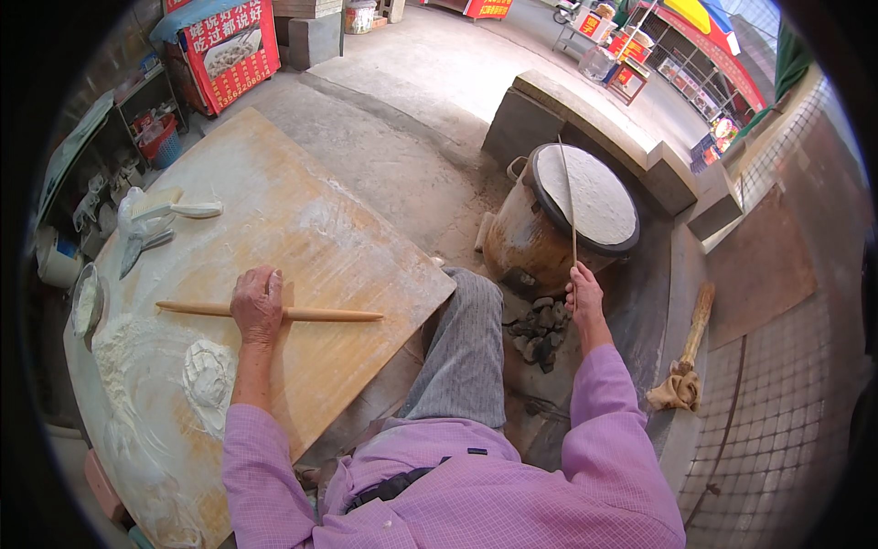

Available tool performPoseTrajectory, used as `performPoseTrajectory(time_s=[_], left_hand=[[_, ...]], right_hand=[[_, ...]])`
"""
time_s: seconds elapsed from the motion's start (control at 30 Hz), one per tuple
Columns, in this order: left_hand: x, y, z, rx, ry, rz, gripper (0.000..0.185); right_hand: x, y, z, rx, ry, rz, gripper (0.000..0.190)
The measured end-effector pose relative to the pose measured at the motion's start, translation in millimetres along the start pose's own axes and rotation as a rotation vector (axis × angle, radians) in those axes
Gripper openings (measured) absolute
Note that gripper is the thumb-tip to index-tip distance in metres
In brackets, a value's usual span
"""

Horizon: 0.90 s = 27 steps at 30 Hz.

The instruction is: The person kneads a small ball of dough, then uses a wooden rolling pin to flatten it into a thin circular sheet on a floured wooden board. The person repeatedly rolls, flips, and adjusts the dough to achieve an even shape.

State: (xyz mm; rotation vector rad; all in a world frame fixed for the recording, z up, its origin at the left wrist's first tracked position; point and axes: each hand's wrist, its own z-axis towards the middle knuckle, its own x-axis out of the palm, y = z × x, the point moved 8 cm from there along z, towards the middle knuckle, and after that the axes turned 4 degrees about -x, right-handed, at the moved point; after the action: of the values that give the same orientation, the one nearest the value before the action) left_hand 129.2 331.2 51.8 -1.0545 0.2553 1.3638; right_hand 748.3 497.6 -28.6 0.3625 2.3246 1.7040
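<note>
My left hand (258, 302) is closed around a tapered wooden rolling pin (329, 315), which lies on a floured wooden board (302, 240). Close to that wrist, on the board, is a lump of floured dough (208, 377) beside loose flour (116, 357). My right hand (584, 291) grips the near end of a long thin stick (568, 185). The stick reaches across a round, thin sheet of dough (597, 195) that covers the dark round griddle (631, 240) on top of a rusty barrel stove (511, 237). Whether the stick touches the sheet I cannot tell.
A brush (195, 209), a scraper (158, 238) and a bowl of flour (88, 302) are at the board's left. Dark lumps (542, 329) lie below the stove. A cloth-headed wooden stick (698, 326) rests on the right ledge. A low wall (590, 103) stands behind the stove.
</note>
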Motion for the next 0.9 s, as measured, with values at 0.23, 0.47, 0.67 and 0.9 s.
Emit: performPoseTrajectory(time_s=[0.23,0.47,0.67,0.9], left_hand=[[1,2,-1,-0.007,0.007,0.016,0.013],[6,-1,3,0.018,-0.009,-0.017,0.013],[3,-4,-7,0.235,-0.103,0.039,0.015],[3,-7,-2,0.045,-0.046,0.019,0.015]], right_hand=[[-20,-11,-2,-0.267,-0.045,-0.12,0.042],[-35,-7,-5,-0.64,-0.227,-0.648,0.049],[-14,2,-17,-0.604,-0.09,-0.594,0.046],[-35,-28,6,-0.561,-0.047,-0.569,0.053]])
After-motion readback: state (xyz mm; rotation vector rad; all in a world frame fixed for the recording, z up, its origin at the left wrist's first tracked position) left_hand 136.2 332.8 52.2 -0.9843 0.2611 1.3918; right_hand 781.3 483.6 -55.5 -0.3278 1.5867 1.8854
